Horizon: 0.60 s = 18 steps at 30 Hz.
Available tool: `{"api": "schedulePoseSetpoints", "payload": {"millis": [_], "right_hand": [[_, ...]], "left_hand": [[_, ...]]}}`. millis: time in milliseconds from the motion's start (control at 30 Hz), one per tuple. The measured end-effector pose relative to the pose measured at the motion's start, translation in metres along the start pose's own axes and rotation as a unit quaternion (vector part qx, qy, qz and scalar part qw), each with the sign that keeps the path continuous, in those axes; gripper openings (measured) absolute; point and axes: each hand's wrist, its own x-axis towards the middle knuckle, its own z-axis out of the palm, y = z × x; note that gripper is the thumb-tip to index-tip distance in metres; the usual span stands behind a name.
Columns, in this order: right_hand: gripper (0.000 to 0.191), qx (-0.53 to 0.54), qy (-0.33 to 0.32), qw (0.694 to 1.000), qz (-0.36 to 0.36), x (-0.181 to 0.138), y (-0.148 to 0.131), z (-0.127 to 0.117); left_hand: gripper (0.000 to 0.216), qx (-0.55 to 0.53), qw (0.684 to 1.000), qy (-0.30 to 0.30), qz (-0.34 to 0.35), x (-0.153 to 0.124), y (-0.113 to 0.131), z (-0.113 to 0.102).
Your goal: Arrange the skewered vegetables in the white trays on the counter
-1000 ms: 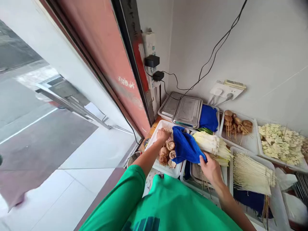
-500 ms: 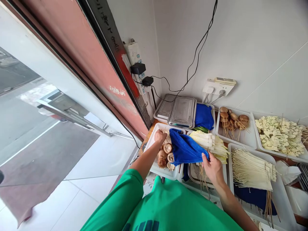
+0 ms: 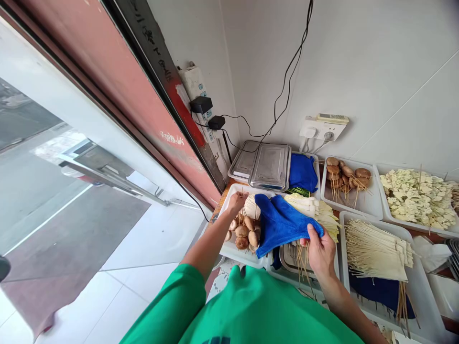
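My left hand (image 3: 237,202) is closed around the thin stick ends of several mushroom skewers (image 3: 242,231), over the left white tray (image 3: 225,249). Their brown caps hang toward the near end of that tray. With thumb and fingers my right hand (image 3: 321,251) pinches the right end of a blue cloth (image 3: 283,220). The cloth stretches left to the edge of the mushroom tray and hides part of the neighbouring tray. Pale leafy cabbage skewers (image 3: 311,209) lie behind it. Below the cloth a metal lid (image 3: 291,260) shows, with bare sticks across it.
Enoki mushroom skewers (image 3: 376,251) fill a white tray on the right. Behind stand trays of brown mushrooms (image 3: 346,176) and cauliflower (image 3: 416,198). Steel lids (image 3: 270,166) and another blue cloth (image 3: 303,172) lie at the back. Black cables (image 3: 287,91) hang down the wall; a glass door stands left.
The skewers in my left hand have turned, so the caps show differently, and the hand has shifted slightly left. My right hand has drawn the blue cloth a little to the right.
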Motion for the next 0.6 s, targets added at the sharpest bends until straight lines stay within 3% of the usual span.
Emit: {"api": "schedulePoseSetpoints", "payload": {"millis": [233,433,500,600], "right_hand": [[0.055,-0.041,-0.04,0.998,-0.01,-0.005,-0.001,0.004],[0.06,-0.053,-0.047,0.997,0.006,-0.018,-0.004,0.008],[0.057,-0.054,-0.076,0.996,0.001,-0.021,-0.003,0.009],[0.049,-0.071,-0.1,0.992,-0.013,-0.02,0.0,0.008]], "left_hand": [[0.032,0.022,0.999,0.021,-0.044,0.011,0.006,0.005],[0.027,-0.018,0.998,-0.056,-0.037,0.007,0.013,0.014],[0.016,-0.014,0.996,-0.082,-0.026,0.006,0.016,0.019],[0.022,-0.015,0.995,-0.098,0.01,0.004,0.019,0.025]]}}
